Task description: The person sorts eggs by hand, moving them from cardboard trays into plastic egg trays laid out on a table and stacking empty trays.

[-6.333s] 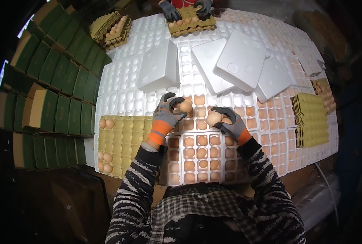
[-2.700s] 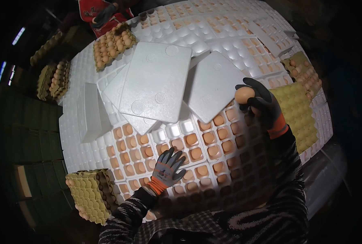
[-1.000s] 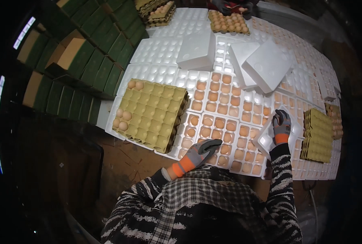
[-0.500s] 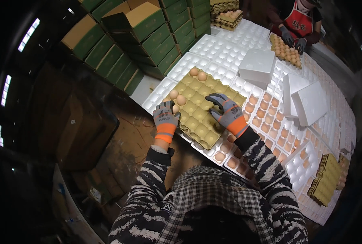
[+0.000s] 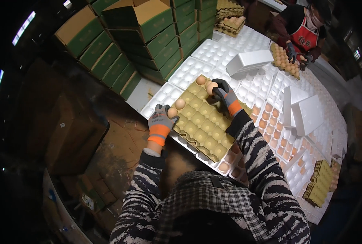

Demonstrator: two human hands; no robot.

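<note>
A yellow-green moulded egg tray (image 5: 201,118) lies on white egg packing at the table's near edge, most of its cups bare. In its far part my right hand (image 5: 226,96), in a grey and orange glove, has thumb and fingers closed round a brown egg (image 5: 212,88). One more egg (image 5: 201,79) sits just beside that one. At the tray's left edge my gloved left hand (image 5: 161,120) curls its thumb and fingers about an egg (image 5: 172,112), with another egg (image 5: 180,103) right behind it. The palm of the left hand is hidden.
Green cartons (image 5: 148,40) are stacked at the back left. White foam lids (image 5: 249,63) and foam blocks (image 5: 305,112) lie on the table. Eggs fill white packing (image 5: 272,122) to the right. Stacked trays (image 5: 318,183) stand far right. A co-worker (image 5: 301,38) handles eggs across the table.
My right hand has moved from above the bare cups to the tray's far part and taken hold of an egg. Fewer eggs show near my left hand. The view has shifted slightly.
</note>
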